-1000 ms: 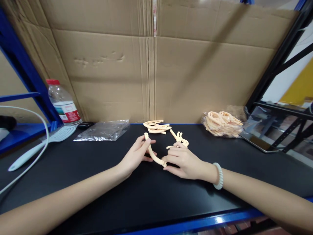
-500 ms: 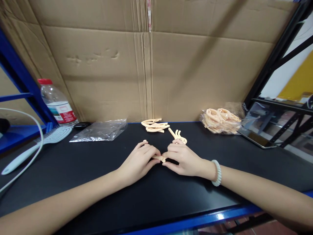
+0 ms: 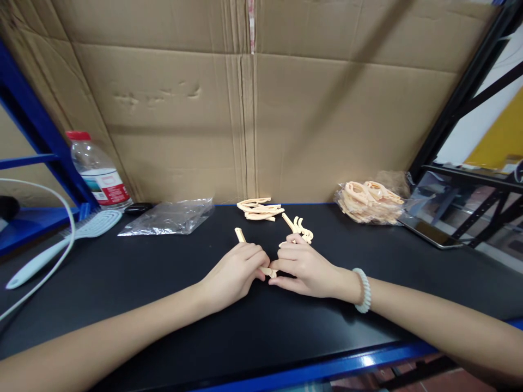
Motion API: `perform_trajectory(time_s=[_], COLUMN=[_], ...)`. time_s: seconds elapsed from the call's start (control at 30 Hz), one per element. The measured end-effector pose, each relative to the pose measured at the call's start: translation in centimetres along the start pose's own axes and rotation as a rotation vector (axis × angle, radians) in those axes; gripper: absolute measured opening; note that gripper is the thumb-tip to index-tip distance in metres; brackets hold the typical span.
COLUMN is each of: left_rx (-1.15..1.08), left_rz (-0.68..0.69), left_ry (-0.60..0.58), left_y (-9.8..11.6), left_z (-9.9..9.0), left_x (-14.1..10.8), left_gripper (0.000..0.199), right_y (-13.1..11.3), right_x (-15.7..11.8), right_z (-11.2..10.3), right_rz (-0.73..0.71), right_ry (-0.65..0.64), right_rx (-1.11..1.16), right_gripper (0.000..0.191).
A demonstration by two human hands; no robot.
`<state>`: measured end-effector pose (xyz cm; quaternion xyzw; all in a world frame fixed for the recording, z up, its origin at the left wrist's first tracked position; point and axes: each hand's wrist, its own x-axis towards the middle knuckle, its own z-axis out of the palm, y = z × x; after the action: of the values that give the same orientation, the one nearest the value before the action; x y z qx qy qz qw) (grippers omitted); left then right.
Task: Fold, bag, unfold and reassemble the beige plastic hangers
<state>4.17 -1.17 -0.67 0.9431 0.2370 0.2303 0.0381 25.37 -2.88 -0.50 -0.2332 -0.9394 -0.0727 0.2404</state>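
Your left hand (image 3: 239, 275) is gripping a cream, curved, plastic-looking strip (image 3: 240, 235), its far end jutting beyond that grip; your right hand (image 3: 304, 268) is pinching the near end. Uneven pressure between both grips could be risking a slip or snap.

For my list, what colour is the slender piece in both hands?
The slender piece is pale cream; see head view.

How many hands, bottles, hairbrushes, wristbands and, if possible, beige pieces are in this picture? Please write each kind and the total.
Left hand and right hand: 2
Bottle: 1
Hairbrush: 1
Wristband: 1
Total: 5, without beige pieces, which overlap too much to count
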Motion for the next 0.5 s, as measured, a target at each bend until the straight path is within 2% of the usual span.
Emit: perform_trajectory(time_s=[0.5], left_rx=[-0.036], left_rz=[0.048], left_ry=[0.055], left_y=[0.01], left_z=[-0.02], left_x=[-0.15], left_gripper=[0.020], right_y=[-0.03], right_x=[-0.15], right_z=[0.35], right_rz=[0.048], right_ry=[0.038], right_rx=[0.153], right_gripper=[0.021])
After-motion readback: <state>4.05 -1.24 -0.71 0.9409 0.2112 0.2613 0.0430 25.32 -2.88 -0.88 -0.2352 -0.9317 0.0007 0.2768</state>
